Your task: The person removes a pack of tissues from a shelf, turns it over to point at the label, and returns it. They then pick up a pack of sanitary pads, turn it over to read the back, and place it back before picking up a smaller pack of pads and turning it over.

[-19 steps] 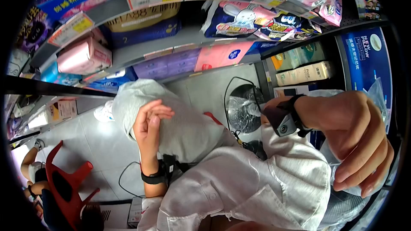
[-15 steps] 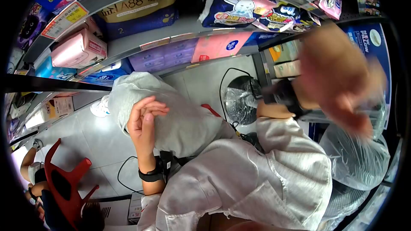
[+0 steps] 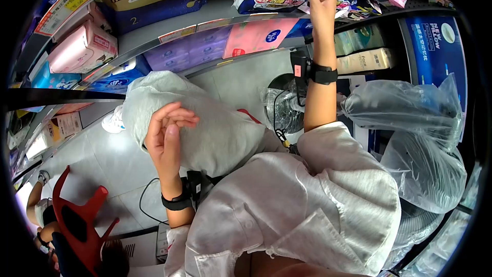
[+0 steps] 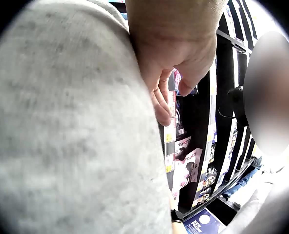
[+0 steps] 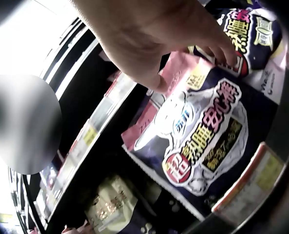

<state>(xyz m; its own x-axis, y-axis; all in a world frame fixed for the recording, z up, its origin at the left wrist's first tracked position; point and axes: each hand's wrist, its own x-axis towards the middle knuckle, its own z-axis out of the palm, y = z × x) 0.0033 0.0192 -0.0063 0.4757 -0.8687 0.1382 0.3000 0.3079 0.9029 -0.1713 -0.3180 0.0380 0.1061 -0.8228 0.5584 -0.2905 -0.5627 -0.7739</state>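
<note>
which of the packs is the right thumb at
The navy and pink plastic pack with the white rabbit: the right hand has its thumb at the pink edge. The similar dark plastic pack alongside has only fingertips near.

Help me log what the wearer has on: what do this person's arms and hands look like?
The left hand and right hand are ungloved. Short, pale grey sleeves leave the forearms bare. Each wrist has a black strap with a small dark box; the right box bears an orange-pink label.
</note>
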